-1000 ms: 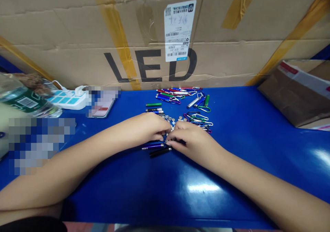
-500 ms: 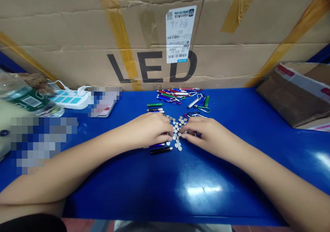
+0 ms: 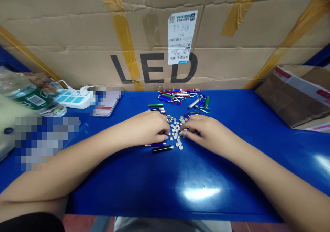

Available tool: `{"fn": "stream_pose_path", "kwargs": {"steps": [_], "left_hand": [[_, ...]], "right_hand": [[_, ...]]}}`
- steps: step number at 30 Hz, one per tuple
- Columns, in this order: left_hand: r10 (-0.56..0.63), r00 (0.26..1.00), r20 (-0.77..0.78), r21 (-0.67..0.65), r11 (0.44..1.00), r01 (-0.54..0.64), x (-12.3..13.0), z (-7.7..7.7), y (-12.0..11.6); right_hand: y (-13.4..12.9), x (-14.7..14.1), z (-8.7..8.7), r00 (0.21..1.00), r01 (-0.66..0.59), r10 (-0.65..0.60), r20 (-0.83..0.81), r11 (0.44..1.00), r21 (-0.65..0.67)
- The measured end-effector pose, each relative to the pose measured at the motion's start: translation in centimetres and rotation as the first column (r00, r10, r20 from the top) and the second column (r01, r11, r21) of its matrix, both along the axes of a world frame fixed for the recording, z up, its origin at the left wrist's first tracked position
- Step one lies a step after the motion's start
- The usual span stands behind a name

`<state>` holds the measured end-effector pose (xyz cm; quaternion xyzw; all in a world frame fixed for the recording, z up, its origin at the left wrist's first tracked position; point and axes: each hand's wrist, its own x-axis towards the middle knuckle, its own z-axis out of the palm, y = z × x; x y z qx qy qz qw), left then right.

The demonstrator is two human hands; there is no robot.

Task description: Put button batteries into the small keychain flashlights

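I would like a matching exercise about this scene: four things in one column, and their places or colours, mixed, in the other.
1. tube nearest the front edge of the table
2. small round discs
3. power strip
4. small carton

A. white and light blue
B. right side
C. black, silvery end
D. between left hand and right hand

Pairs: 1-C, 2-D, 3-A, 4-B

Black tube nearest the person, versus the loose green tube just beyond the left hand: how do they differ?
Color: the black tube is dark; the green tube is bright green.
Place: the black tube lies on the near side of the left hand, the green tube on the far side.
Angle: the black tube slants, its right end farther away; the green tube lies almost straight across.
Shared: both are slender and rest on the blue tabletop.
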<state>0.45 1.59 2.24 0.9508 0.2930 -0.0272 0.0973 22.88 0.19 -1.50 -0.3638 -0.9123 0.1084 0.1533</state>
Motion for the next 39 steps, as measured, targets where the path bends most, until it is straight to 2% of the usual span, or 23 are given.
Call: {"fn": "stream_pose_path", "kwargs": {"steps": [4, 9, 14, 19, 23, 27, 30, 33, 36, 39], "left_hand": [[0.103, 0.99, 0.1, 0.033, 0.994, -0.107, -0.8, 0.2, 2.1], [0.245, 0.963, 0.111, 0.172, 0.95, -0.262, -1.4, 0.2, 7.3], [0.247, 0.969, -0.031, 0.236, 0.944, -0.233, 0.2, -0.9, 11.4], [0.196, 0.978, -0.078, 0.264, 0.95, -0.169, 1.4, -2.0, 12.5], [0.153, 0.987, -0.044, 0.308, 0.942, -0.132, 1.5, -1.6, 12.1], [0.162, 0.985, 0.054, 0.339, 0.925, -0.171, 1.2, -0.5, 10.4], [0.132, 0.965, 0.225, 0.282, 0.94, -0.194, 1.0, 0.2, 8.0], [0.068, 0.908, 0.414, 0.22, 0.96, -0.172, 0.9, 0.6, 4.7], [0.04, 0.886, 0.461, 0.227, 0.961, -0.161, 1.0, 0.7, 1.4], [0.063, 0.879, 0.472, 0.211, 0.96, -0.183, 1.2, 0.6, -1.1]], "right_hand": [[0.6, 0.8, 0.3, 0.992, 0.119, -0.117, -0.047, 0.992, 0.04], [1.6, 1.6, -0.1, 0.986, 0.157, -0.156, -0.053, 0.987, 0.021], [2.0, 1.9, -0.2, 0.986, 0.16, -0.159, -0.058, 0.987, 0.01], [1.8, 1.8, 0.1, 0.986, 0.156, -0.155, -0.054, 0.988, 0.014], [1.8, 1.7, -0.1, 0.983, 0.167, -0.166, -0.077, 0.986, 0.006], [1.9, 1.6, -0.4, 0.956, 0.218, -0.206, -0.209, 0.975, 0.036], [1.7, 1.2, -0.5, 0.906, 0.258, -0.225, -0.359, 0.965, 0.046], [1.2, 0.6, -0.3, 0.867, 0.221, -0.188, -0.461, 0.975, 0.018], [0.5, -0.1, 0.1, 0.861, 0.15, -0.144, -0.487, 0.988, -0.027], [-0.2, -0.8, 0.6, 0.863, 0.074, -0.104, -0.494, 0.994, -0.081]]}}
